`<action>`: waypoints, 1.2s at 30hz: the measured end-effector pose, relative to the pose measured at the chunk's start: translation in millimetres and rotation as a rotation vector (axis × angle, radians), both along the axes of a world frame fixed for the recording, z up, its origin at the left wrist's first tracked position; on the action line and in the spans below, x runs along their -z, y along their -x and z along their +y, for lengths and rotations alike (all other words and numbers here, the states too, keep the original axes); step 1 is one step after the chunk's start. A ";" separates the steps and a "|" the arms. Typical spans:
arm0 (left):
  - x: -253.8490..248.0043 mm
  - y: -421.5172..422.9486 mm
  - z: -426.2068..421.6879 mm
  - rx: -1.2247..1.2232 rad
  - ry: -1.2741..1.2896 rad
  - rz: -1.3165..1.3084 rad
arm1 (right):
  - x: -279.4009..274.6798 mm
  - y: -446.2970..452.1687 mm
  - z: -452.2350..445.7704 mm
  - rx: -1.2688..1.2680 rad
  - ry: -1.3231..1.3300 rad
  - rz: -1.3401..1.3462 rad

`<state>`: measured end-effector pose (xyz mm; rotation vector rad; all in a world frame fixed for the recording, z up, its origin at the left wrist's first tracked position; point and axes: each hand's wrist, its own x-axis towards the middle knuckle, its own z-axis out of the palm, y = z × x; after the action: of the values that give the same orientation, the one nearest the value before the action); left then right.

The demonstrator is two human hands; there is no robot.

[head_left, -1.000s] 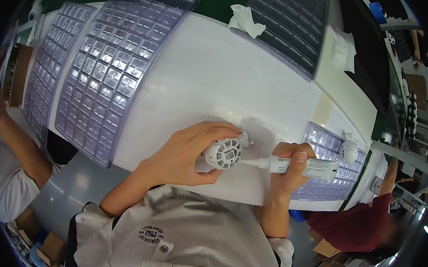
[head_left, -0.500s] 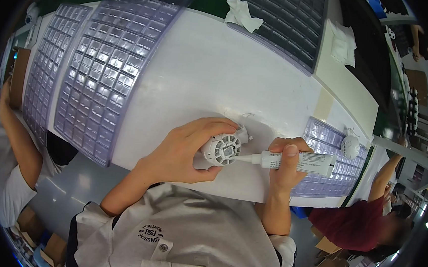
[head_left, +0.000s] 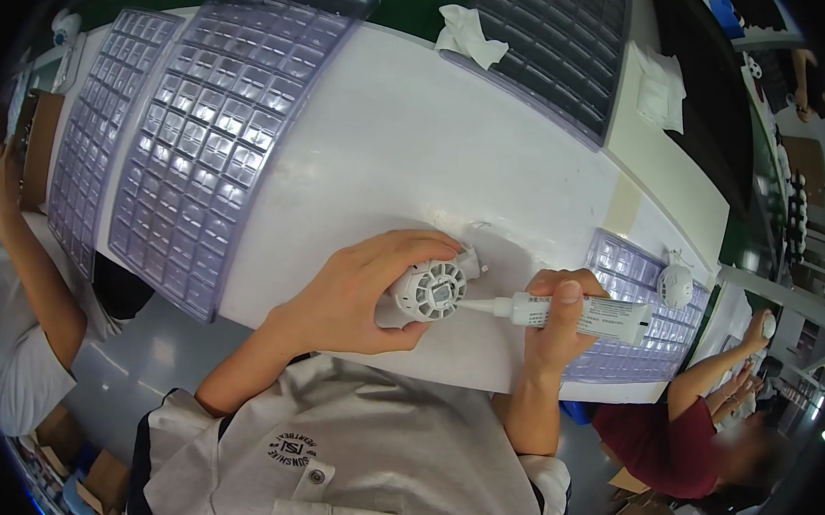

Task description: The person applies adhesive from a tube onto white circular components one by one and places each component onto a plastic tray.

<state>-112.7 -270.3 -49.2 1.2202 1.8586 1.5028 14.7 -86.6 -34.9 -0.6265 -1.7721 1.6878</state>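
Note:
My left hand point(head_left: 358, 287) is closed around a white round housing point(head_left: 431, 291) with a ring of slots in its face and a small square part at the centre. That face is turned to the right. My right hand point(head_left: 561, 316) grips a white squeeze tube point(head_left: 609, 319) with printed text, held nearly level, thumb pressed along its side. The tube's long thin nozzle point(head_left: 484, 305) points left, with its tip at the rim of the housing's face. Whether the tip touches, and whether anything comes out, I cannot tell. Both hands are over the white table point(head_left: 362, 158) near its front edge.
Clear compartment trays point(head_left: 206, 138) lie at the left, another tray point(head_left: 632, 263) at the right with a second white housing point(head_left: 675, 286) on it. A dark tray point(head_left: 560, 57) and crumpled tissue point(head_left: 471, 37) are at the back. Co-workers' arms point(head_left: 43, 279) show at both sides.
My right hand and the tube have shifted slightly right, the nozzle moving a little along the housing's rim. The co-worker at right has raised an arm holding something white.

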 end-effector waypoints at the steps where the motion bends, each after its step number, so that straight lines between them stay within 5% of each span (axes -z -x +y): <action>1: 0.0 0.1 -0.1 -0.001 0.001 0.003 | 1.3 -0.2 1.0 -0.004 -0.001 0.008; 9: -1.8 -4.9 0.1 -0.014 0.045 -0.090 | 5.2 7.2 -5.6 0.039 0.049 0.249; 11: -16.7 -0.9 -15.6 -0.053 0.073 -0.098 | -0.5 6.0 -0.9 -0.028 0.234 0.405; 18: -47.2 55.5 -73.2 -0.818 0.126 0.172 | -9.5 -1.8 13.6 -0.031 0.286 0.530; 26: -32.7 104.1 -84.5 -0.700 0.193 0.072 | -12.6 -4.0 10.2 -0.040 0.287 0.514; 30: -40.5 85.7 -96.0 -0.814 0.224 0.474 | -18.8 -6.8 14.1 0.026 0.341 0.542; 32: -58.6 79.1 -105.8 -0.951 0.032 0.296 | -18.2 -9.4 16.0 0.017 0.364 0.562; 36: -118.4 58.6 -108.3 -0.822 -0.482 0.051 | -27.8 -12.7 23.9 0.089 0.448 0.562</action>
<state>-171.3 -378.6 69.2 0.6630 2.2481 2.4759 27.3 -62.6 -7.1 -0.3503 -0.9725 1.9687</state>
